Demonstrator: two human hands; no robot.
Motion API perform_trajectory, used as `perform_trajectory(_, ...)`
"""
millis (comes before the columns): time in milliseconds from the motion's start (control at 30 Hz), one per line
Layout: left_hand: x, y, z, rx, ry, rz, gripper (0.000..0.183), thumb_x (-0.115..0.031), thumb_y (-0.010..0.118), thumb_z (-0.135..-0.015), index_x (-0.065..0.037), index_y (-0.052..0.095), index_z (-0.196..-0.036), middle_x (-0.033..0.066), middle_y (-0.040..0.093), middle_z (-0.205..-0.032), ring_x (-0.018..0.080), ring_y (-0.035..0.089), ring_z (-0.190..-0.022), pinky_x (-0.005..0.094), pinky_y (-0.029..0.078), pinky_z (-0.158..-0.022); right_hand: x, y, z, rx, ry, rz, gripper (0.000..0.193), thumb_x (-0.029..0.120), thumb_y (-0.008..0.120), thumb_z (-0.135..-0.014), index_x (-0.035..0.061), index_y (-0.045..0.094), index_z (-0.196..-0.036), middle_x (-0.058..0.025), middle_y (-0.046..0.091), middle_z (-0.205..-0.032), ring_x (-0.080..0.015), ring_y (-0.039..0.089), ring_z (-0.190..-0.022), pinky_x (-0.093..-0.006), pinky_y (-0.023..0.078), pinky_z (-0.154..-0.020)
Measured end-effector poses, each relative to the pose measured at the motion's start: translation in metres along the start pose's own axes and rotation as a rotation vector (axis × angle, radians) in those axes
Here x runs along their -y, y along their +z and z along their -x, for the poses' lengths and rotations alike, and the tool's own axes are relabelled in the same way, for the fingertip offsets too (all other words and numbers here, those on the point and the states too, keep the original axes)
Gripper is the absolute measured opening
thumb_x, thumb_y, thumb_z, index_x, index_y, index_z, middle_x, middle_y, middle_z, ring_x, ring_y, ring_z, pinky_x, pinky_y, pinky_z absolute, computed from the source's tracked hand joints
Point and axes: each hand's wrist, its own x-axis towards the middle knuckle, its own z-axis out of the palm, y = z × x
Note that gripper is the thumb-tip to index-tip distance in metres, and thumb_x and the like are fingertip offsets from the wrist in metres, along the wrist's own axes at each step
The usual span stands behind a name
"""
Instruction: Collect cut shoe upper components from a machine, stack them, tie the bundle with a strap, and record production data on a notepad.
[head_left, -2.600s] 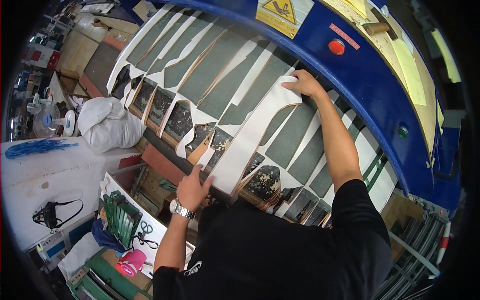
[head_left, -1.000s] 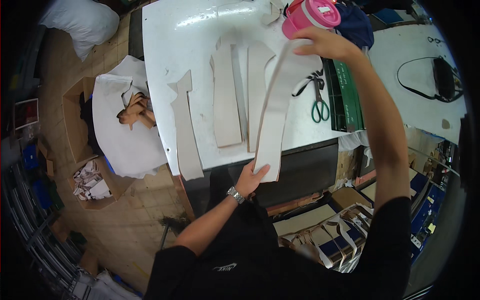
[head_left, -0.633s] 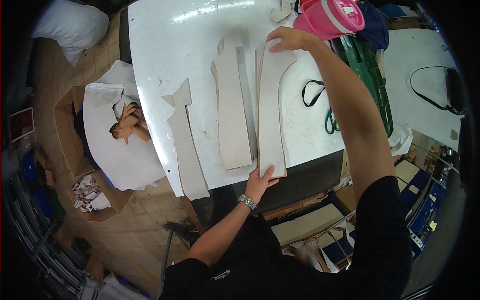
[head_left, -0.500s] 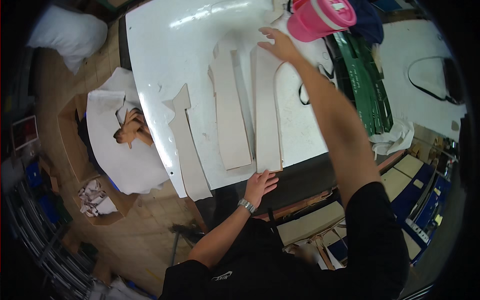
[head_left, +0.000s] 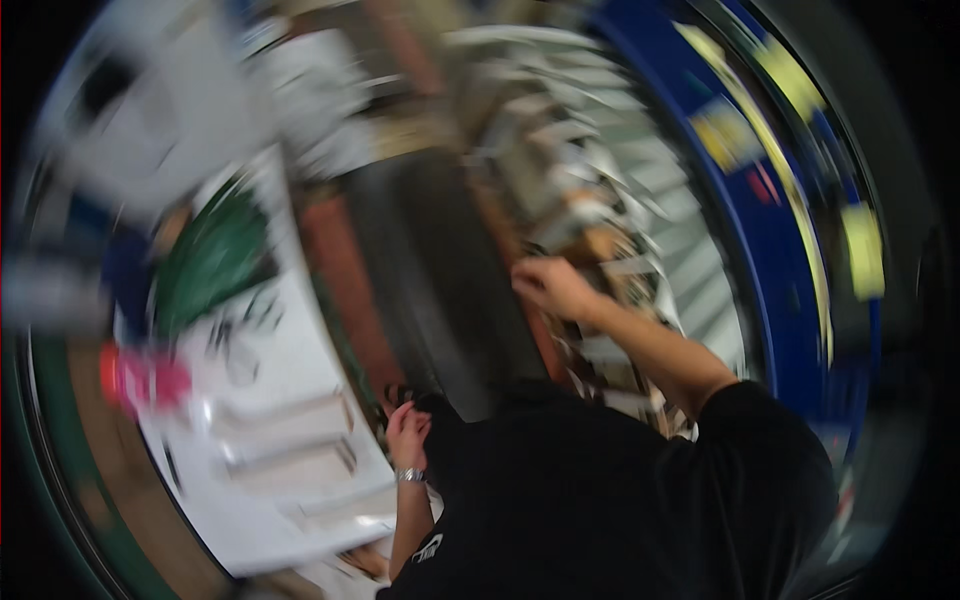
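The view is smeared by motion. My left hand (head_left: 408, 430), with a metal watch on its wrist, is beside the white table's near edge; its fingers look loosely apart and nothing shows in them. My right hand (head_left: 555, 288) hangs over the dark floor strip at the edge of a shelf of stacked pale pieces (head_left: 560, 165). Its fingers are bent and blurred, and I cannot make out anything in them. On the white table (head_left: 250, 515) lie the long pale flat pieces (head_left: 290, 445), out of reach of both hands.
A pink container (head_left: 150, 380) and a dark green bundle (head_left: 215, 255) are on the table's far part. White cloth or bags (head_left: 320, 95) lie past its end. Blue racking with yellow labels (head_left: 765, 260) stands at the right. A dark strip (head_left: 430, 260) runs between table and shelf.
My view has swung to the right, so the table now sits at the left. Both hands have left the pale flat pieces, and my right arm now reaches toward the shelf side.
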Motion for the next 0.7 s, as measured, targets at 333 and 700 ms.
perform_trajectory(333, -0.024, 0.26, 0.021, 0.38, 0.081, -0.767, 0.021, -0.019, 0.062, -0.111, -0.004, 0.065, -0.125, -0.0013, 0.06, -0.077, 0.0083, 0.059, -0.067, 0.0244, 0.054, -0.067, -0.163, -0.195, 0.582, -0.785, 1.597, 0.475, 0.046, 0.043, 0.073, -0.098, 0.0016, 0.072, -0.118, -0.0239, 0.077, -0.094, -0.0396, 0.076, -0.088, -0.0487, 0.058, -0.076)
perform_trajectory(700, 0.149, 0.573, 0.132, 1.302, 0.65, -1.466, 0.028, -0.011, 0.076, -0.098, -0.003, 0.072, -0.124, 0.008, 0.073, -0.096, 0.0202, 0.071, -0.087, 0.0324, 0.057, -0.083, -0.219, -0.161, 0.629, -0.935, 1.613, 0.02, 0.038, 0.016, 0.056, -0.099, 0.0011, 0.062, -0.133, -0.0303, 0.074, -0.097, -0.05, 0.071, -0.095, -0.0562, 0.056, -0.086)
